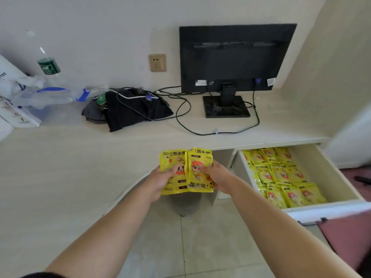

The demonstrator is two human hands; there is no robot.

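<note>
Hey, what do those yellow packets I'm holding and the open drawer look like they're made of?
Yellow packets: thin plastic or foil-laminate film, glossy; creases, crimped edges and glints show it, though which film is unclear. Drawer: probably laminated board, matte off-white; flat, smooth panels with square edges.

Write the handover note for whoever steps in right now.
Left hand and right hand each grip yellow hand warmer packets, side by side, in the air before the desk edge.
The open drawer at right holds rows of stored packets; its right side is bare.
Done: most of the drawer is filled. Left: likely placing the held ones in the bare strip.
</note>
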